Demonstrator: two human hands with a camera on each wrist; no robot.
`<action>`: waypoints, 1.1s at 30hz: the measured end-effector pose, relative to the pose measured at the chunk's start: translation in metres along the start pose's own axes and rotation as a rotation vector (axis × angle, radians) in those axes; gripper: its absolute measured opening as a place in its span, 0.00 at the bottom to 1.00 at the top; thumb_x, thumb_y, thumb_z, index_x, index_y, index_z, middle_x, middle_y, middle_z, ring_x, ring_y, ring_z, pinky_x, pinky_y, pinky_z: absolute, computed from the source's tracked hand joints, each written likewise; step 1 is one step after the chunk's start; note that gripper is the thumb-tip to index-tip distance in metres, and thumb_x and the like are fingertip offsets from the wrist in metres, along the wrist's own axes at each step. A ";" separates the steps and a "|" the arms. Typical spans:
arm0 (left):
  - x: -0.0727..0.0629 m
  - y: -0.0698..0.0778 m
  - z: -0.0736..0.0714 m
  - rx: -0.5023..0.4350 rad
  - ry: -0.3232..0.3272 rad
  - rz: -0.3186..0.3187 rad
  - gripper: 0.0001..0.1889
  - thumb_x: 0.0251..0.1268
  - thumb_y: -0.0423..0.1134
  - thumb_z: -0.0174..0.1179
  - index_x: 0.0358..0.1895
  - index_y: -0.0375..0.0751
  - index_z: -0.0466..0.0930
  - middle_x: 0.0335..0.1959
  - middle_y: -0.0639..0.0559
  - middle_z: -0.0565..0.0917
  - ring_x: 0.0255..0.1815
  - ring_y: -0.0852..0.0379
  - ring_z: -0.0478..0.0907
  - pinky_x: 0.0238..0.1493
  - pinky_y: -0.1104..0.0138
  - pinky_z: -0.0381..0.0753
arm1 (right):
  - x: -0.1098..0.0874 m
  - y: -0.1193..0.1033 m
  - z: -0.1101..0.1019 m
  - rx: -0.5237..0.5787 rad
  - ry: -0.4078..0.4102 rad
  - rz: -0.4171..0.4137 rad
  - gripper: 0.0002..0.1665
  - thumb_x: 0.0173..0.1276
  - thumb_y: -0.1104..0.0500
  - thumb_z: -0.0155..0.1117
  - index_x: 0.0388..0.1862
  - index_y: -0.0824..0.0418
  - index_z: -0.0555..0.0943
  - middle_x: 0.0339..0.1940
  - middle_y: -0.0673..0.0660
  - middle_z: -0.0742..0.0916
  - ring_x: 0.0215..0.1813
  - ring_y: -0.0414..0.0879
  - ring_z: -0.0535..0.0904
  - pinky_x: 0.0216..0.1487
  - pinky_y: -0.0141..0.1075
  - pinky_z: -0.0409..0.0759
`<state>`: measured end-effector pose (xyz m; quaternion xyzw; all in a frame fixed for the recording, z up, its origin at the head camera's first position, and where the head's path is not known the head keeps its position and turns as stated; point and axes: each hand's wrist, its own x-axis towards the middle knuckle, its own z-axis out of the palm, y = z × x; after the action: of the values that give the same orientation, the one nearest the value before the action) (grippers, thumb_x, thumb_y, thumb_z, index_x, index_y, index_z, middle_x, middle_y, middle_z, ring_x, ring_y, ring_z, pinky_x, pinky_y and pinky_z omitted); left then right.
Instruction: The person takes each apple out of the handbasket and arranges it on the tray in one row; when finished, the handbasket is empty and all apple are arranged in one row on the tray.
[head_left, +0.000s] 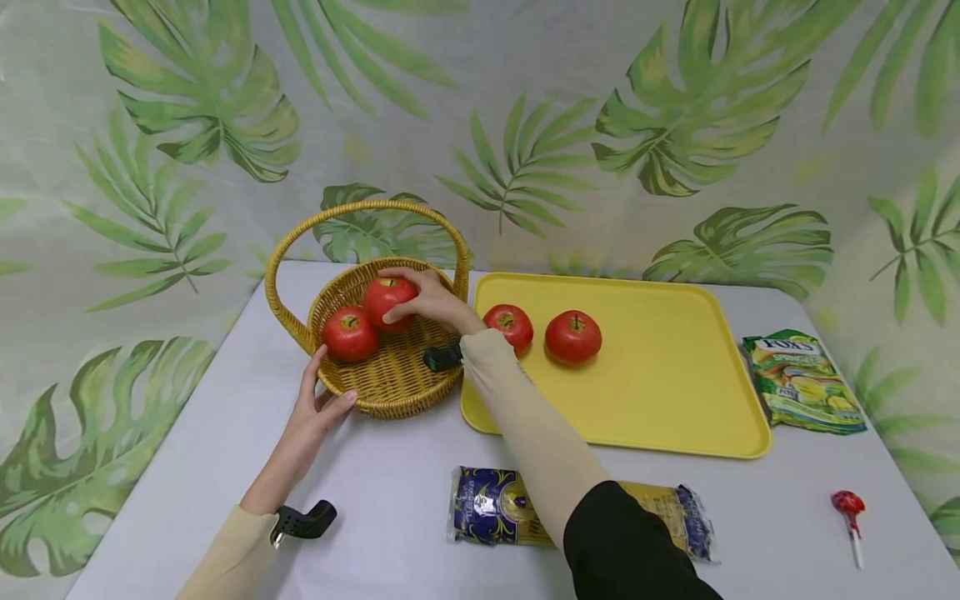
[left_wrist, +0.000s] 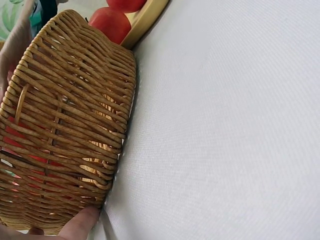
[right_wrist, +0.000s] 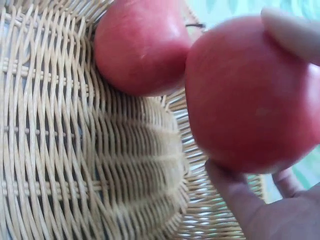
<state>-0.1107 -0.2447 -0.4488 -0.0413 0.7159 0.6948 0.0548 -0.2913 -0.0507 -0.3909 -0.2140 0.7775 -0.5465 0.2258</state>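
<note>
yellow tray with two apples | candy bag | lollipop | noodle packet

Beige sleeves, black wrist straps

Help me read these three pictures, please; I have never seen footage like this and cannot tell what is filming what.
No machine here: a person works with two bare hands and wears three cameras. The wide picture comes from the head, the two close ones from the wrists. On the white table stand a wicker basket and a yellow tray. The right hand grips a red apple over the basket, beside a second apple lying inside. The left hand rests against the basket's outer wall. Two more apples sit on the tray. Nearer lie a noodle packet, a green sweets bag and a lollipop.
</note>
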 end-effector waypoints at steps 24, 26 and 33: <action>0.000 0.000 0.000 0.002 0.004 0.003 0.44 0.71 0.36 0.54 0.77 0.64 0.32 0.75 0.52 0.25 0.74 0.36 0.37 0.68 0.47 0.51 | -0.078 -0.007 -0.043 -0.064 -0.112 -0.268 0.45 0.52 0.60 0.74 0.70 0.46 0.68 0.68 0.49 0.66 0.61 0.48 0.68 0.58 0.46 0.71; 0.000 -0.001 0.001 -0.002 0.005 0.004 0.44 0.71 0.36 0.54 0.77 0.64 0.32 0.75 0.51 0.26 0.74 0.36 0.37 0.68 0.47 0.51 | -0.086 -0.004 -0.050 -0.091 -0.095 -0.260 0.45 0.52 0.58 0.75 0.69 0.45 0.68 0.69 0.49 0.65 0.62 0.48 0.67 0.59 0.47 0.70; -0.001 0.000 0.002 0.009 0.005 0.011 0.44 0.72 0.35 0.54 0.77 0.62 0.32 0.75 0.51 0.25 0.73 0.35 0.37 0.68 0.46 0.51 | -0.108 0.015 -0.078 -0.134 -0.014 -0.241 0.45 0.54 0.57 0.75 0.70 0.44 0.67 0.70 0.49 0.64 0.66 0.50 0.63 0.60 0.50 0.69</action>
<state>-0.1095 -0.2432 -0.4488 -0.0388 0.7192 0.6919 0.0496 -0.2512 0.0753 -0.3685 -0.3244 0.7794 -0.5149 0.1489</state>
